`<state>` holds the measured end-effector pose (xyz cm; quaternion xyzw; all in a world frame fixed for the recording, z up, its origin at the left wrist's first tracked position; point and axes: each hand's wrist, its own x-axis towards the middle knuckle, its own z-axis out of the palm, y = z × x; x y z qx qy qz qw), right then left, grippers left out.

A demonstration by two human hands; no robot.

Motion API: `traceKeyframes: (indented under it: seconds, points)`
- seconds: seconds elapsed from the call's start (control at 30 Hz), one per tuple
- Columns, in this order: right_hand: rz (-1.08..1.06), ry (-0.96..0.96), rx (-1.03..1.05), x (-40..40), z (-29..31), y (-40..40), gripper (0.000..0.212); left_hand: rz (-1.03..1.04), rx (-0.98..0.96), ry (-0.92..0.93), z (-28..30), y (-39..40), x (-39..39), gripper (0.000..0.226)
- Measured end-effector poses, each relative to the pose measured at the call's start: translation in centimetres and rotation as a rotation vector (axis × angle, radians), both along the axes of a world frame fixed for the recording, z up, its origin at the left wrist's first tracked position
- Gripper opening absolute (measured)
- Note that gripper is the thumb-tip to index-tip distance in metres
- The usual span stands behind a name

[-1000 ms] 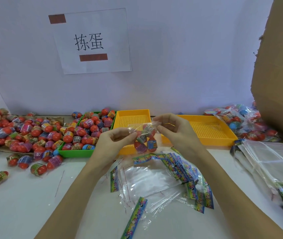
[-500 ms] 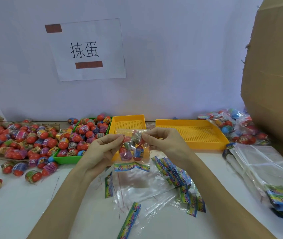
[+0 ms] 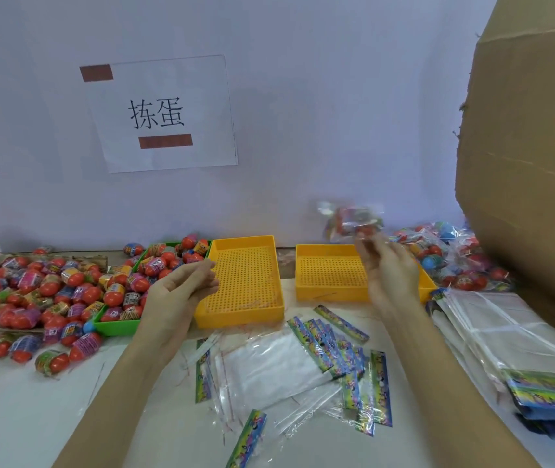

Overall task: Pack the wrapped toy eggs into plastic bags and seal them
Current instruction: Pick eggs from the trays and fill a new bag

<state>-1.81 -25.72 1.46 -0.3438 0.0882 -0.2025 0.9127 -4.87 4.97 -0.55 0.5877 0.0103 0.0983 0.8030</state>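
- A single head-worn wide-angle view, looking forward and slightly down across the desk (image 3: 33, 417) toward the wall.
- It sits close: both forearms enter from the bottom edge, at 7 and 5 o'clock.
- The paper sign (image 3: 161, 113) on the wall is at 11 o'clock; the cardboard box (image 3: 532, 163) fills the edge at 3 o'clock.
- Straight edges bow near the borders.

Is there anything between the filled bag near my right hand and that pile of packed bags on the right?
Nothing visible: the filled bag is up by the right hand, and only open air separates it from the packed pile.
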Motion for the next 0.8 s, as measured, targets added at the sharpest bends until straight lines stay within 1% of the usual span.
traceKeyframes:
  seconds: [0.03,0.1,0.17,0.23,0.3,0.37,0.43,0.47,0.57,0.63,0.7,0.77,0.8]
  points:
    - [-0.058,0.008,0.077,0.2,0.0,-0.9,0.024,0.016,0.008,0.006,-0.1,0.1,0.1,0.028]
    - [-0.13,0.039,0.155,0.4,-0.3,-2.0,0.038,0.058,0.071,0.017,-0.3,0.2,0.1,0.027]
    - [-0.119,0.061,0.173,0.4,-0.6,-2.0,0.046,0.098,0.176,0.007,-0.5,0.0,0.1,0.028]
    - [-0.059,0.071,0.155,0.2,-0.7,-1.4,0.045,0.134,0.32,-0.032,-0.7,-0.2,0.0,0.017]
    - [0.031,0.079,0.078,-0.1,-0.6,-0.5,0.031,0.197,0.497,-0.088,-0.8,-0.5,0.0,0.009]
    - [0.129,0.111,-0.072,-0.5,-0.6,0.5,0.016,0.306,0.714,-0.188,-1.0,-0.7,0.0,0.005]
    - [0.203,0.149,-0.25,-0.6,-0.9,1.7,0.014,0.426,0.906,-0.274,-1.3,-0.7,0.1,0.002]
    - [0.226,0.157,-0.329,-0.7,-1.1,2.2,0.015,0.487,0.982,-0.283,-1.6,-0.6,0.2,0.005]
    - [0.25,0.148,-0.573,-0.9,-1.6,3.9,0.02,0.695,1.158,-0.238,-1.9,0.3,0.7,0.023]
    - [0.253,0.114,-0.719,-1.2,-1.7,4.9,0.021,0.791,1.282,-0.145,-1.6,1.7,1.3,0.044]
    - [0.276,0.058,-0.813,-1.5,-1.7,5.6,0.02,0.758,1.386,0.045,-0.9,3.6,2.1,0.067]
    - [0.299,-0.003,-0.904,-1.8,-1.7,6.1,0.02,0.633,1.47,0.215,-0.2,5.4,3.1,0.083]
    - [0.306,-0.035,-0.964,-1.9,-1.8,6.3,0.02,0.545,1.5,0.266,0.0,6.1,3.6,0.09]
